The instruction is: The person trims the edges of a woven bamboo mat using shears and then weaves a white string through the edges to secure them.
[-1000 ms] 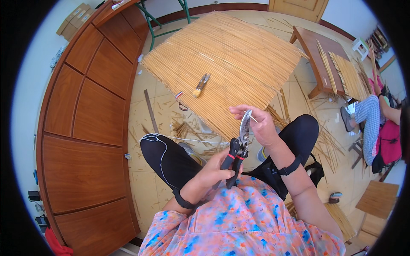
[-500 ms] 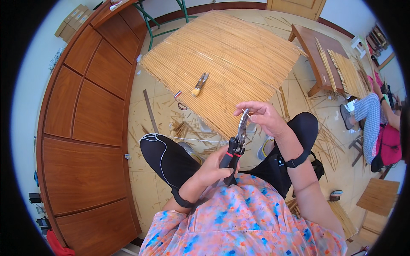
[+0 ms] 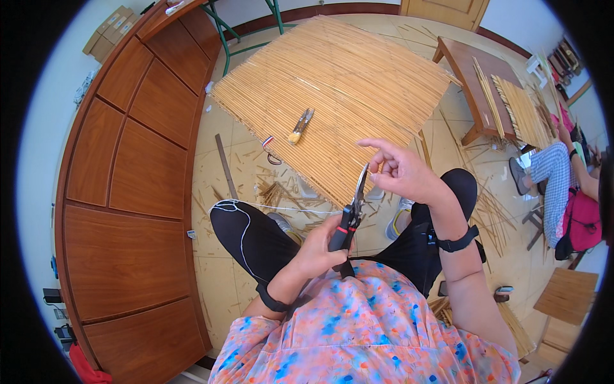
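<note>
My left hand [image 3: 318, 246] is wrapped round the black handles of a pair of hand shears [image 3: 348, 225], which have red bands and silver blades. The shears stand up in front of my body, blades away from me. My right hand [image 3: 406, 173] is close to the blade tip, its index finger stretched out to the left and the others curled in. Whether a small piece lies in those curled fingers is hidden. Before me a large mat of thin bamboo strips [image 3: 332, 83] slopes away. A second pair of cutters [image 3: 300, 125] lies on it.
White string [image 3: 281, 209] runs from my left knee toward the mat's near corner. Cut strips [image 3: 272, 192] litter the floor. A wooden cabinet [image 3: 128, 256] stands left. To the right are a low brown table [image 3: 473, 70] with strips and a seated person [image 3: 550, 173].
My right hand has shifted slightly up and right, its index finger now straightened away from the blade tip. The shears, still in my left hand, have turned a little and look narrower.
</note>
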The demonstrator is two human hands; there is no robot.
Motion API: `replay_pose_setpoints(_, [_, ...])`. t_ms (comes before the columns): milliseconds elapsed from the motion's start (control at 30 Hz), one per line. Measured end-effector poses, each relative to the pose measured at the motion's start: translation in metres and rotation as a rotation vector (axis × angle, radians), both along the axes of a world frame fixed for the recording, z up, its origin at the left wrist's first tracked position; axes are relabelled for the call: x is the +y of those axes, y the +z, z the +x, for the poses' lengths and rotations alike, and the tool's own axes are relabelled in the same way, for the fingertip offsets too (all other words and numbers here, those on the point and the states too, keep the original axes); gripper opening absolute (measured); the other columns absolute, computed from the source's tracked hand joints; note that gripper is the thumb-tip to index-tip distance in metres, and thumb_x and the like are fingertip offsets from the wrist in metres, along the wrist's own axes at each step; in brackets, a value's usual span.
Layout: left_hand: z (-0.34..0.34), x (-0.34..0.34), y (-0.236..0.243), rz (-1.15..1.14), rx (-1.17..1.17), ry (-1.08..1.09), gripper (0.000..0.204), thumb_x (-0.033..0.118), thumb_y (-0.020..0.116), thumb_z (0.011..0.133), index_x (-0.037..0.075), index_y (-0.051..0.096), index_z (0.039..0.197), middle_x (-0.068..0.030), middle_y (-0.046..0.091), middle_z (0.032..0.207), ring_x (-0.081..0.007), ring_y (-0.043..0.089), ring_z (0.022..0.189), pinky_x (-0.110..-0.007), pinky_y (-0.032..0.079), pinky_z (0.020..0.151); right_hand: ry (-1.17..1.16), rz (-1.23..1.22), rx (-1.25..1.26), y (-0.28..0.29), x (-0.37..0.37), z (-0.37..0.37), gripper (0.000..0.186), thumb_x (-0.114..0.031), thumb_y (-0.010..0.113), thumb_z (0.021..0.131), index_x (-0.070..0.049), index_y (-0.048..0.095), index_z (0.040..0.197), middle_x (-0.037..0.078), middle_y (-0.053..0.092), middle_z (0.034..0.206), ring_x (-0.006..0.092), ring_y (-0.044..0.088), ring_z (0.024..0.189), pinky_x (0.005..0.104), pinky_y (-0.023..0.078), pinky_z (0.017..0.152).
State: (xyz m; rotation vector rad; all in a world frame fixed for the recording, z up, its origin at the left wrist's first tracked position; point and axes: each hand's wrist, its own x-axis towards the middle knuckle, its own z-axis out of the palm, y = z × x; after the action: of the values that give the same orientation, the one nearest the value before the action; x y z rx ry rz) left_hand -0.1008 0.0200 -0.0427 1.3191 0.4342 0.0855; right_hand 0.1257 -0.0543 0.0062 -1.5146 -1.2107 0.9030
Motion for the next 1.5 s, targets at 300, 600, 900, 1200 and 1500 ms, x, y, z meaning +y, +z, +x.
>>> replay_pose_setpoints(300, [-0.001, 0.001, -0.013, 0.131, -0.027, 0.021, 0.049, 0.001, 0.059, 0.065, 0.000, 0.046, 0.112, -0.0024, 0.054, 0.083, -0.0093, 0.051, 0.075, -0.024, 0.044, 0.068, -0.029, -0.005, -0.104, 0.006, -0.004, -0.003, 0.058, -0.003, 0.059, 0.080, -0.009, 0.040, 0.134, 0.000, 0.054, 0.059, 0.0048, 0.045, 0.052, 0.0211, 0.040, 0.052])
replay_pose_setpoints(600, [-0.001, 0.001, -0.011, 0.282, 0.028, 0.008, 0.057, 0.003, 0.060, 0.065, -0.001, 0.043, 0.119, -0.0027, 0.054, 0.086, -0.0098, 0.052, 0.080, -0.024, 0.044, 0.074, 0.079, -0.026, 0.282, 0.000, -0.004, 0.004, 0.071, -0.002, 0.058, 0.081, -0.014, 0.024, 0.143, -0.001, 0.056, 0.061, 0.0027, 0.046, 0.053, 0.0177, 0.037, 0.050])
replay_pose_setpoints(900, [-0.002, 0.001, -0.011, 0.323, -0.005, 0.032, 0.058, 0.003, 0.060, 0.063, -0.003, 0.043, 0.118, -0.0041, 0.054, 0.089, -0.0113, 0.052, 0.082, -0.026, 0.044, 0.077, 0.100, 0.002, 0.420, 0.001, -0.004, 0.000, 0.074, -0.005, 0.060, 0.081, -0.010, 0.020, 0.143, 0.002, 0.056, 0.064, 0.0055, 0.053, 0.057, 0.0193, 0.043, 0.052])
replay_pose_setpoints(1200, [-0.001, 0.001, -0.007, 0.333, 0.020, 0.027, 0.059, 0.004, 0.060, 0.062, -0.004, 0.042, 0.119, -0.0057, 0.054, 0.090, -0.0122, 0.053, 0.083, -0.027, 0.044, 0.078, 0.104, -0.010, 0.454, -0.002, -0.003, 0.000, 0.074, -0.005, 0.061, 0.081, -0.010, 0.021, 0.143, 0.002, 0.056, 0.062, 0.0061, 0.052, 0.055, 0.0196, 0.044, 0.052])
replay_pose_setpoints(1500, [-0.001, 0.001, -0.005, 0.365, 0.062, -0.003, 0.056, 0.001, 0.058, 0.062, -0.003, 0.043, 0.116, -0.0063, 0.054, 0.089, -0.0120, 0.053, 0.083, -0.026, 0.044, 0.077, 0.114, -0.023, 0.471, -0.004, -0.003, 0.000, 0.074, -0.004, 0.061, 0.081, -0.010, 0.021, 0.143, 0.003, 0.057, 0.062, 0.0061, 0.053, 0.055, 0.0195, 0.043, 0.052])
